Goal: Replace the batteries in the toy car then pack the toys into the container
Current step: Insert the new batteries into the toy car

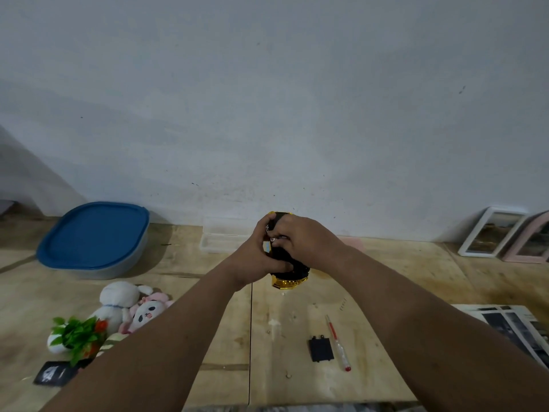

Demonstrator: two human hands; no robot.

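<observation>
A gold and black toy car (pixel 289 273) is held up over the wooden table, underside toward me. My left hand (pixel 255 257) grips its left side, thumb across the black underside. My right hand (pixel 300 239) lies over the top of the car, fingers curled down onto it and pinching at something small near the middle; what it pinches is hidden. The black battery cover (pixel 320 349) lies on the table beside a red and clear screwdriver (pixel 337 343). A container with a blue lid (pixel 95 236) stands at the back left. Two plush toys (pixel 130 307) lie at the left.
A small potted plant (pixel 77 337) and a black card (pixel 53 374) sit at the near left. A clear plastic box (pixel 219 239) stands by the wall. Picture frames (pixel 493 231) lean at the back right, and printed sheets (pixel 517 328) lie at the right edge.
</observation>
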